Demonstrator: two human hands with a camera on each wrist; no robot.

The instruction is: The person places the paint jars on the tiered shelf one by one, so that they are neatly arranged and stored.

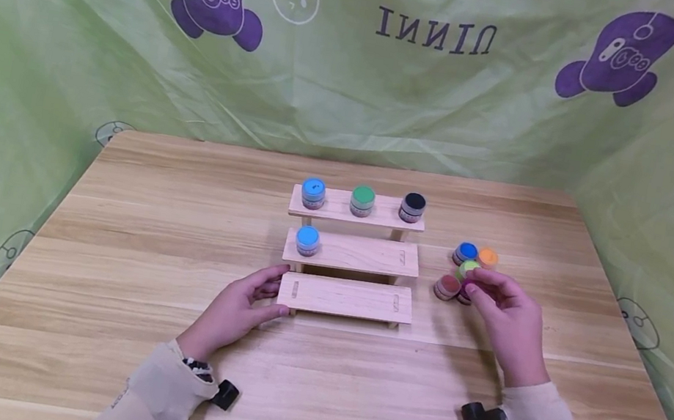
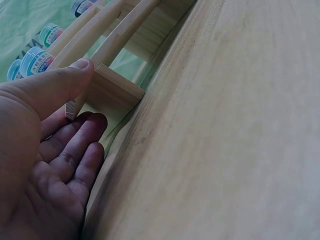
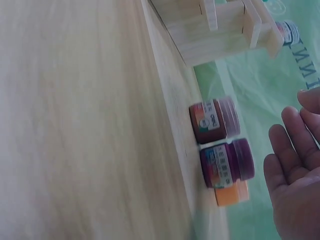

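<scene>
A three-tier wooden display stand stands on the table. My left hand holds the left end of its lowest tier, with the thumb against the front edge and the other fingers behind. To the right of the stand, my right hand hovers over a cluster of small paint jars, fingers apart from them in the right wrist view. Nearest to its fingertips are a light green jar and a purple jar, both partly covered in the head view. A reddish-brown jar sits beside them.
Behind these stand a dark blue jar and an orange jar. The top tier bears a light blue jar, a green jar and a black-lidded jar. Another light blue jar stands on the middle tier's left.
</scene>
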